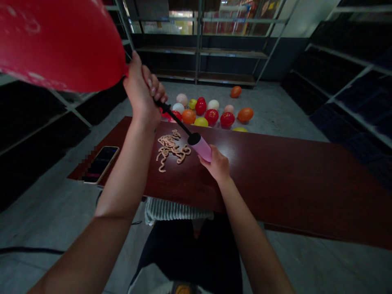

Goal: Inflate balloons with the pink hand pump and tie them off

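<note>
A big inflated red balloon fills the upper left, its neck going into my left hand. The fingers of that hand are closed round the neck and the black end of a balloon pump. From there the pump's black rod slants down to its pink barrel. My right hand is wrapped round the lower part of this barrel, above the table. The pump's nozzle tip is hidden by my left hand. Below the rod, a heap of limp, beige wavy strands lies on the dark red table.
A phone lies on the table's left end. Several red, orange, yellow and pale balloons rest on the floor beyond the table. Metal shelves stand at the back, with more along both sides. A ribbed grey cloth is under the near edge.
</note>
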### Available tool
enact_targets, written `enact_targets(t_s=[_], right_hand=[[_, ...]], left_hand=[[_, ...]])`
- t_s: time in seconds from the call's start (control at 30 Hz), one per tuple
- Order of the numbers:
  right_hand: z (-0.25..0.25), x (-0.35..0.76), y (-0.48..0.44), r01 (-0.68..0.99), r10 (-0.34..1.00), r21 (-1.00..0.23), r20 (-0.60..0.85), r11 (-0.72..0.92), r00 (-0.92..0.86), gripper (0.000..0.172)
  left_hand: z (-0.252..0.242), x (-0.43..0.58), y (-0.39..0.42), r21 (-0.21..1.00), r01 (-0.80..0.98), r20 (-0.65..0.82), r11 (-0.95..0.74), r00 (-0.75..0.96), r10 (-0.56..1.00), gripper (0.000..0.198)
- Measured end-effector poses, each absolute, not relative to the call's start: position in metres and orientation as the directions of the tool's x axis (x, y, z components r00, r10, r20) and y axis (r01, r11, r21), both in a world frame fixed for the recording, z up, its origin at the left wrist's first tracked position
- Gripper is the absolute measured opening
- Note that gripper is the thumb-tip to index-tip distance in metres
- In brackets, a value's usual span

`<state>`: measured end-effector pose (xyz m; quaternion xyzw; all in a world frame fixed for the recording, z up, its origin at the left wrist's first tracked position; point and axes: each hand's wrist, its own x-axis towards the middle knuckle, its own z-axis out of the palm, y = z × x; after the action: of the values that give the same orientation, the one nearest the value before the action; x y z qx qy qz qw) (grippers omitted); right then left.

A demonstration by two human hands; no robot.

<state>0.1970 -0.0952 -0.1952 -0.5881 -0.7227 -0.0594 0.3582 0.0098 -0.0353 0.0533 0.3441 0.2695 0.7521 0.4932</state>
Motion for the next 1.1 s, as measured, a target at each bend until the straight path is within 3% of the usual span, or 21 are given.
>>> enact_targets(t_s=[0.17, 0.43, 0.53, 0.9, 1.1], right_hand=[[-0.197, 0.197, -0.094, 0.891, 0.814, -0.405, 0.576, 0.207, 0.072, 0.052], [-0.196, 0.199, -0.091, 0.881, 0.829, -0.462, 0.529, 0.101, 0.183, 0.051], [-0.194, 0.200, -0.091, 0.894, 0.831, -0.429, 0.540, 0.134, 0.135, 0.052], [-0.185, 0.197, -0.098, 0.933, 0.818, -0.229, 0.566, 0.276, -0.103, 0.053], [-0.186, 0.197, -0.102, 0.942, 0.807, -0.156, 0.569, 0.297, -0.160, 0.053]], left_hand=[[0.033, 0.074, -0.017, 0.810, -0.484, 0.298, -0.330, -0.145, 0.943, 0.064], [-0.033, 0.119, -0.006, 0.808, -0.549, 0.172, -0.215, -0.129, 0.977, 0.063], [-0.036, 0.104, -0.008, 0.804, -0.546, 0.203, -0.234, -0.118, 0.972, 0.063], [-0.037, 0.019, -0.036, 0.693, -0.685, 0.053, -0.225, -0.262, 0.964, 0.055], [-0.017, -0.028, -0.042, 0.627, -0.750, 0.022, -0.210, -0.252, 0.967, 0.057]])
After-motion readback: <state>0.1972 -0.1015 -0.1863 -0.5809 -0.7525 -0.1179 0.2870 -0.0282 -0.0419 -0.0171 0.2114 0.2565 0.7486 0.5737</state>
